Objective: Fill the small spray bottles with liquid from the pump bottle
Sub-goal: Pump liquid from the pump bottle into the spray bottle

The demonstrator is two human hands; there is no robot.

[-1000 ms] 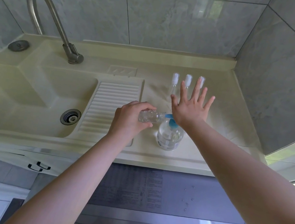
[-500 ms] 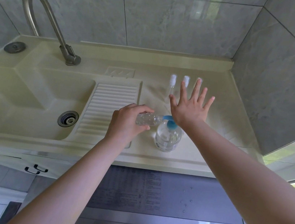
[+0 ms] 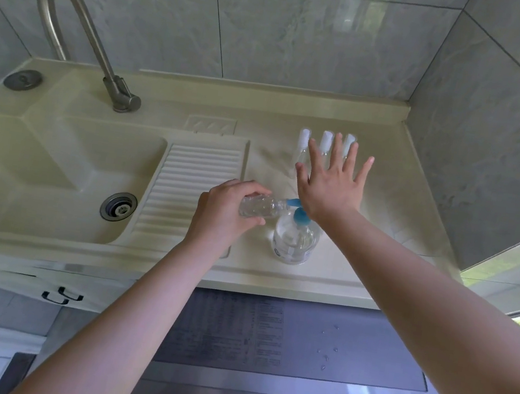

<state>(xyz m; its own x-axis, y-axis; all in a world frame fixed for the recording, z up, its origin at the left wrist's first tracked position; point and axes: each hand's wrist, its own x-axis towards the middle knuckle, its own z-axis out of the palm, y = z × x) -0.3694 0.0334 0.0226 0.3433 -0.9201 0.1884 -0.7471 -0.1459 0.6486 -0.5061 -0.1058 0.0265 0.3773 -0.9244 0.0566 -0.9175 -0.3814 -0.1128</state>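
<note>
Under the right hand [image 3: 329,190], whose flat palm and spread fingers press its blue pump, the clear pump bottle [image 3: 294,243] stands on the worktop [image 3: 383,214], its label unreadable, while the left hand [image 3: 226,213] grips a small spray bottle [image 3: 259,206] tipped against the spout.

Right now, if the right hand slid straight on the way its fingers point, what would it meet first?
Probably the capped small spray bottles standing in a row just beyond the right hand; the fingertips overlap them in this view, though height above them is unclear.

Clear small bottle [image 3: 259,206] tilted sideways, mouth at upright pump bottle's [image 3: 294,243] blue spout [image 3: 292,202]
</note>
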